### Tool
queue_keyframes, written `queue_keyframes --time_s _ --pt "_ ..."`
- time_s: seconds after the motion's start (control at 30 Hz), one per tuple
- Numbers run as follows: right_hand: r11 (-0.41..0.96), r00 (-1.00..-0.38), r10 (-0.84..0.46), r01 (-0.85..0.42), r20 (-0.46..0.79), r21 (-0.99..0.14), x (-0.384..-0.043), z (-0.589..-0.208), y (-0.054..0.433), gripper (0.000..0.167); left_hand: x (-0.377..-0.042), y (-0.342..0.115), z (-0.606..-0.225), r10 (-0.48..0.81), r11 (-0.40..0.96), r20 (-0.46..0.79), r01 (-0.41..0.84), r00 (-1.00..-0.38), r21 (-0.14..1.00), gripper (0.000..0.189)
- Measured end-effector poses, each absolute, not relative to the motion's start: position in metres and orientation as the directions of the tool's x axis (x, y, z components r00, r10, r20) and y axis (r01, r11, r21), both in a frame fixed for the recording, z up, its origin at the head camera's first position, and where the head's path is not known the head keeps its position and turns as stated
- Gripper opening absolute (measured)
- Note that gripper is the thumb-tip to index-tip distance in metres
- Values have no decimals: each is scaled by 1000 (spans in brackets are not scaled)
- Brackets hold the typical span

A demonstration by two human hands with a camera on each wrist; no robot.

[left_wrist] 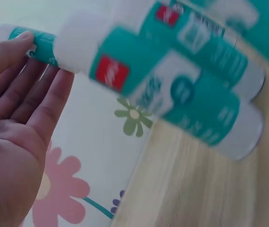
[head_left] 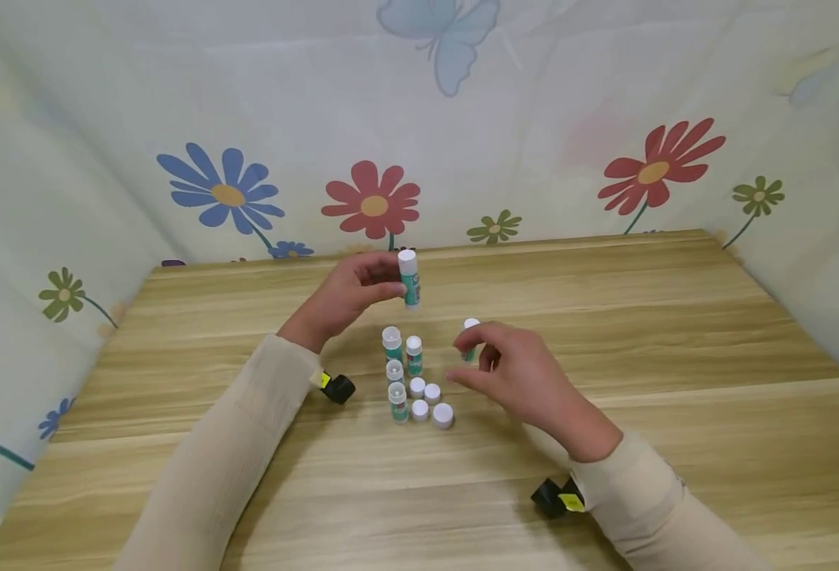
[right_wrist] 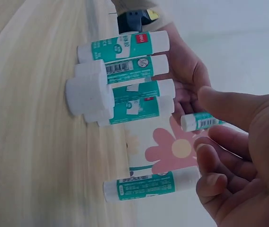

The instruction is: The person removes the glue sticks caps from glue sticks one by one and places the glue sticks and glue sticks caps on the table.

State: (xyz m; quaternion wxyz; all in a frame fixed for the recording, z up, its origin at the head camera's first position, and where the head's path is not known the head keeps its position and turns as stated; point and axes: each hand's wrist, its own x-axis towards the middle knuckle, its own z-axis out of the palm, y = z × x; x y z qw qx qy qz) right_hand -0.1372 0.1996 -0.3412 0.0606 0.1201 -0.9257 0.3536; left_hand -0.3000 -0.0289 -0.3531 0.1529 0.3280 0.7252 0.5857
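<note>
My left hand point(head_left: 348, 293) holds a white-and-teal glue stick point(head_left: 410, 279) upright above the far part of the table, pinched between thumb and fingers, its white cap uppermost. In the left wrist view, the thumb lies across the teal label of this glue stick point(left_wrist: 32, 42). My right hand point(head_left: 526, 377) hovers at the right with thumb and fingers parted. Its fingertips are close beside the cap of a standing glue stick point(right_wrist: 146, 185), which it partly covers in the head view. Between the hands stand several more glue sticks point(head_left: 398, 406), some with open white tops.
Several loose white caps point(head_left: 443, 416) sit just right of the standing glue sticks. The wooden table point(head_left: 362, 507) ends at a flower-printed cloth point(head_left: 505, 143) behind it. Black wrist cameras point(head_left: 549, 498) hang from both sleeves.
</note>
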Motion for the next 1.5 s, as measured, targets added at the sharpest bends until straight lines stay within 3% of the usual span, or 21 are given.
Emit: queue_keyframes --time_s 0.2,0.97,1.5 --pt "716 -954 -142 -282 262 -638 -138 -339 199 27 -281 -33 -352 651 2 245 324 -719 946 33" --pt "566 -871 -55 -430 489 -703 -125 -327 192 30 -215 -15 -343 687 -1 260 357 -678 934 26" --pt "505 -883 38 -387 468 -772 -126 -326 180 28 -199 -3 -345 655 53 249 372 -713 927 23"
